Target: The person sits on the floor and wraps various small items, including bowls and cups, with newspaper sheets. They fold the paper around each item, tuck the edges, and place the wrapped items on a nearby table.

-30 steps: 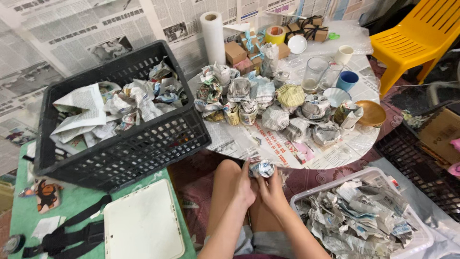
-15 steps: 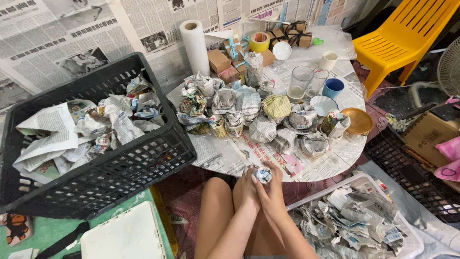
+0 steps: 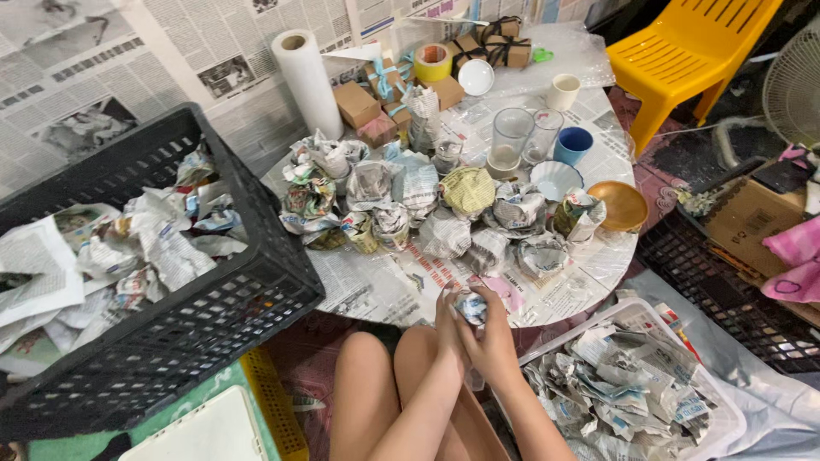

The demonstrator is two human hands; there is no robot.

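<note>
Beside the round table (image 3: 376,290), both hands' grips (image 3: 448,329) (image 3: 494,337) pinch a newspaper-wrapped bundle (image 3: 471,307).

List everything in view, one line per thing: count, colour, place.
Small newspaper-wrapped bundle: one, grey print, held between both hands at the table's near edge.
Newspaper-wrapped bundles: a cluster, too many to count, grey and coloured, mid-table.
Round newspaper-covered table: one, centre.
Black plastic crate: one, left, filled with crumpled newspaper.
White plastic basket: one, lower right, holding newspaper scraps.
White paper roll: one, upright, far left of the table.
Clear glasses: two, far right of the table.
Blue cup: one, beside the glasses.
Gold bowl: one, right table edge.
Yellow plastic chair: one, top right.
Left hand: on the bundle.
Right hand: on the bundle.
</note>
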